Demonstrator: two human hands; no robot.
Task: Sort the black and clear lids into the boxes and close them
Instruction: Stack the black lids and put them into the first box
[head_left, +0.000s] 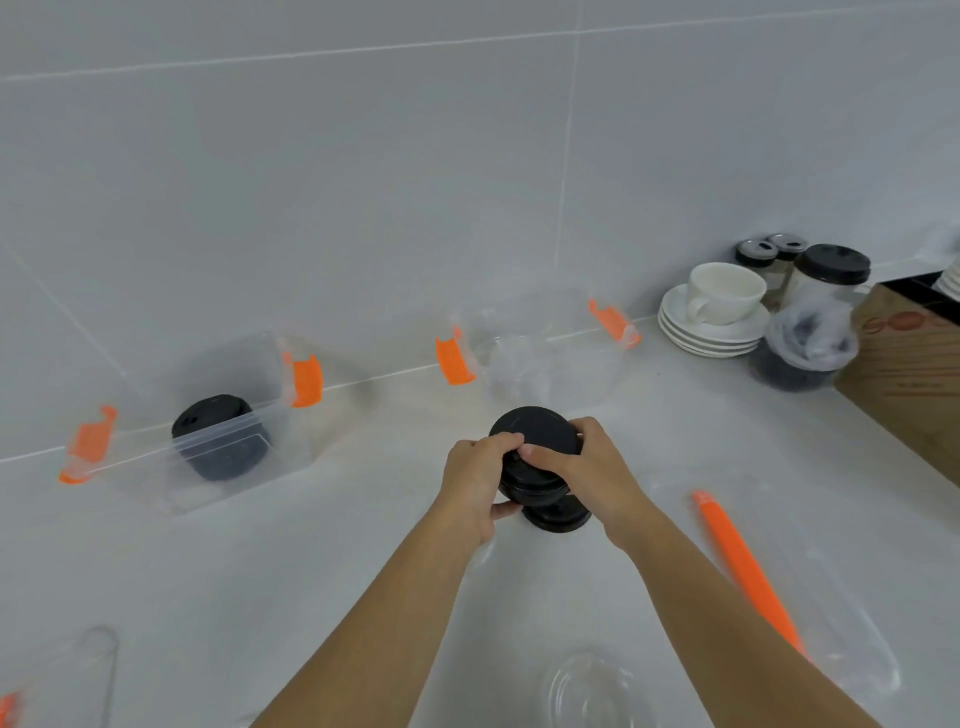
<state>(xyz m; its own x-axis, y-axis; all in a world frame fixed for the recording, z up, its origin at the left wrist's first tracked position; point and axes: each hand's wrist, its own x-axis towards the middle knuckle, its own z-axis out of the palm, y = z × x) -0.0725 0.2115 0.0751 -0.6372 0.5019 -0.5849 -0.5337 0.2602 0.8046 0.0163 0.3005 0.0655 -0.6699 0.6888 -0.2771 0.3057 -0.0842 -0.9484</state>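
Both hands grip a stack of black lids (535, 431) above the white counter, my left hand (480, 478) on its left side and my right hand (582, 467) on its right. Another black lid (558, 519) lies on the counter just under the stack. The left clear box (156, 452) with orange clips holds a pile of black lids (221, 439). The right clear box (576, 358) against the wall holds clear lids (519, 364). A clear lid (592, 686) lies near the front edge between my forearms.
A clear box cover with an orange clip (748, 571) lies at the right front; another cover (78, 675) lies at the left front. White cup and saucers (717, 317), jars with black lids (826, 275), a bagged bundle of lids (805, 348) and a wooden crate (904, 364) crowd the right rear.
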